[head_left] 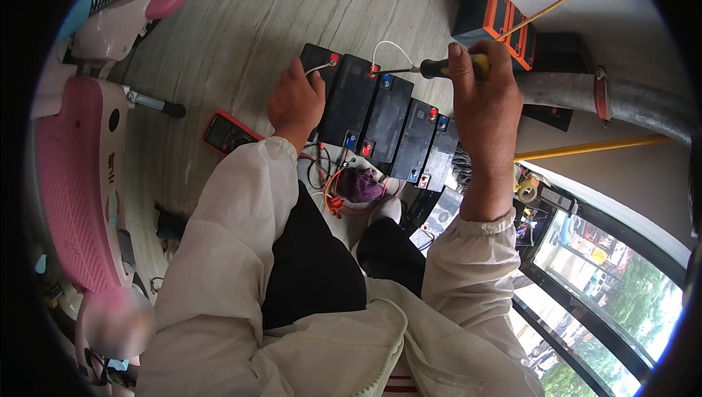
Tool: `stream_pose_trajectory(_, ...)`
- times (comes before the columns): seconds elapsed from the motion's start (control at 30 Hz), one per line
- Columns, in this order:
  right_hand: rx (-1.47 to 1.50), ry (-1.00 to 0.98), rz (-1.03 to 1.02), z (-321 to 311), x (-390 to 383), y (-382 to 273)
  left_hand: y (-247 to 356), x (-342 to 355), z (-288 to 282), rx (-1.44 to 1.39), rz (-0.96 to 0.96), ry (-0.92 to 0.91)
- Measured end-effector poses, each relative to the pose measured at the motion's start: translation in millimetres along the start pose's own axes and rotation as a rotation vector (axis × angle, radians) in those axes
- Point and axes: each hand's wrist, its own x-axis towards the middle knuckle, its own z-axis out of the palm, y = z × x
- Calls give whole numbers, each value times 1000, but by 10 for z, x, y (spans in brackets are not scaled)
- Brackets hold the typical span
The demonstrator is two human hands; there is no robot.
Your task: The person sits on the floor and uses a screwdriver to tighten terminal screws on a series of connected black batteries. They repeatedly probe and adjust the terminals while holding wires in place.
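Observation:
Several black block batteries with red and blue terminals stand in a row on the floor. My left hand is closed beside the leftmost battery, its fingers pinching a short white wire that runs to that battery's red terminal. My right hand grips a screwdriver with a black and yellow handle. Its shaft points left, with the tip at or close to the red terminal at the far end of the row. A thin white wire loops up from there toward the shaft.
A red-framed multimeter lies left of the batteries. Red and black leads and a purple cloth are near my feet. Orange-and-black boxes stand at the far right, near a grey pipe. A pink scooter occupies the left.

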Motion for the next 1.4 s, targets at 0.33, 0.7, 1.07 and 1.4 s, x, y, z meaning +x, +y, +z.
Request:
stream_pose_trajectory(0.33, 70, -115, -73, -60, 74, 24, 26, -1, -25, 5, -5, -35)
stream_pose_trajectory(0.7, 65, -39, -149, 23, 94, 61, -9, -3, 62, 15, 27, 98)
stream_pose_trajectory(1.07, 899, 141, 251, 417, 130, -57, 8, 9, 26, 6, 15, 34)
stream_pose_trajectory(1.4, 1045, -115, 151, 400, 205, 77, -18, 3, 15, -38, -3, 4)
